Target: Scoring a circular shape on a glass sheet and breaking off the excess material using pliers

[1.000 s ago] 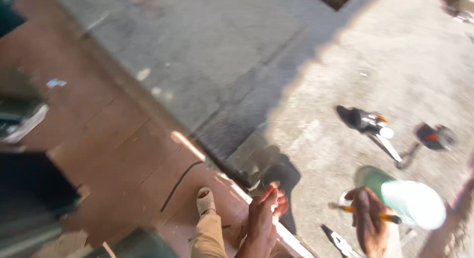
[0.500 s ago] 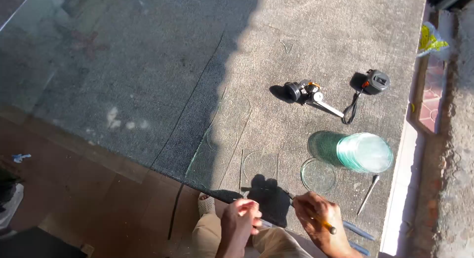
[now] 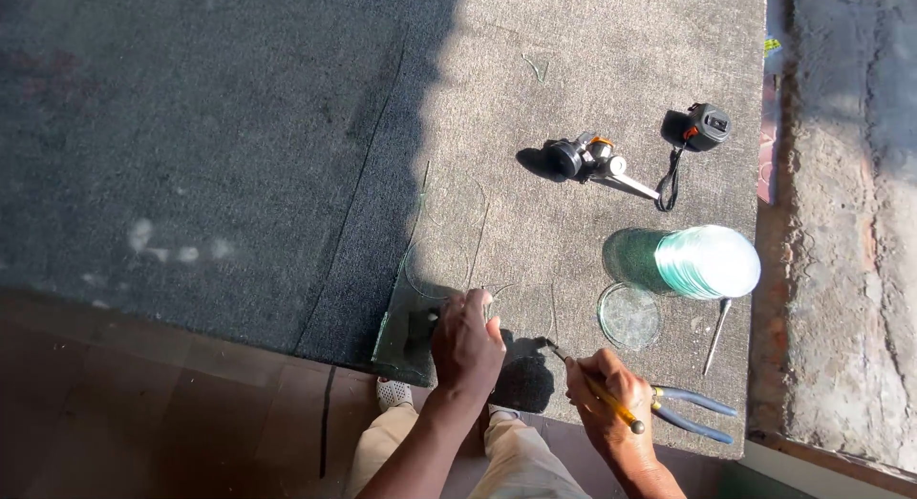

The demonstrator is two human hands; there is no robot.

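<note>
- Head view looks down on a grey felt-covered counter (image 3: 573,60), half in shade at the left of the frame, half in sun at the right.
- Left hand (image 3: 466,341) lies closed, fingers curled down, pressing on a clear glass sheet (image 3: 430,270) at the lower middle of the frame; the sheet's edges and several scored circle lines show faintly on it.
- Right hand (image 3: 604,394) pinches a slim glass cutter (image 3: 594,386) with a yellow handle, tip pointing up-left toward the sheet, just beside the left hand.
- Judging from what lies about, a good deal seems done: a stack of glass discs (image 3: 707,262) lies on its side at the right, and a single glass disc (image 3: 629,316) lies flat just below-left of it.
- Circles marked on the sheet appear uncut, so more discs seem left to free; how many I cannot tell.
- Blue-handled pliers (image 3: 693,413) lie at the lower right, just beside the right hand, untouched.
- Thin metal rod (image 3: 716,335) lies below the stack.
- Circle-cutting tool (image 3: 592,161) and a small black tape measure (image 3: 705,127) rest at the upper right, well apart from both hands.
</note>
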